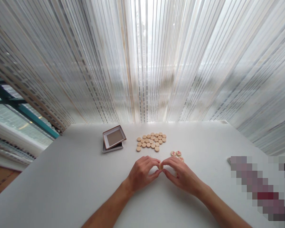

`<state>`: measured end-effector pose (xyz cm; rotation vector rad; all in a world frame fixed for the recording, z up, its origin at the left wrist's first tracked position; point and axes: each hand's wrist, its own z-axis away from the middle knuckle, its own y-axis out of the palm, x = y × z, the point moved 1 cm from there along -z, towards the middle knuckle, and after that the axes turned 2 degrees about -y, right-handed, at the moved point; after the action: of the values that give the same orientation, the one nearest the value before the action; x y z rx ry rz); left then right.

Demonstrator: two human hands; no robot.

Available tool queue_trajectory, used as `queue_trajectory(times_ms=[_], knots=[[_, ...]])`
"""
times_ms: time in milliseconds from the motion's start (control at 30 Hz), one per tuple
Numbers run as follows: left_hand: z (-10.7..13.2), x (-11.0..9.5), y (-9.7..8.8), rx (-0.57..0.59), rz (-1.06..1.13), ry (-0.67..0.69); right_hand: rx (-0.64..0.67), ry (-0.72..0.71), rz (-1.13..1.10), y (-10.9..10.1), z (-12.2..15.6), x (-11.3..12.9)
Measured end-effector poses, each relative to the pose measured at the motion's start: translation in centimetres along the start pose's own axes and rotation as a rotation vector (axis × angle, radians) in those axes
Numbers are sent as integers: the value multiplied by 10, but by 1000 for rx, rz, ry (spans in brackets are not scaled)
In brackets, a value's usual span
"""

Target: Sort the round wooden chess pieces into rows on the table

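Note:
Between the fingertips of both hands, a round wooden xiangqi piece (161,166) is held on edge just above the white table. My left hand (142,172) pinches it from the left with thumb and fingers, and my right hand (181,174) pinches it from the right. Beyond the hands lies a loose cluster of plain-faced round pieces (148,145), mostly flat and side by side. Close to my right hand's knuckles rest a few pieces with red characters (179,153); one of them is partly covered by the hand.
An open shallow box (114,137) sits at the back left, one part tilted on the other. Pale striped curtains (142,79) hang along the table's (73,177) far edge. A pixelated, blurred area (261,190) covers something at the right. A brown carton (2,179) stands low at the left.

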<state>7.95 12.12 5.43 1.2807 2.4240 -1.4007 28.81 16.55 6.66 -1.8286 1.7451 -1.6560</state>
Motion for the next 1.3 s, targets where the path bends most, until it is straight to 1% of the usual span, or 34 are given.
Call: queue_trajectory(times_ms=[367,533,867,1300], knots=[[1,1,2,-74,-6,70,0,-6,-57,1,0,-4],[1,1,2,-72,-14,76,-23,27,-99,2,1,-3],[1,-1,3,-98,-14,100,-68,44,-149,2,2,-2],[0,-2,1,-95,-4,81,-53,58,-146,0,0,1]])
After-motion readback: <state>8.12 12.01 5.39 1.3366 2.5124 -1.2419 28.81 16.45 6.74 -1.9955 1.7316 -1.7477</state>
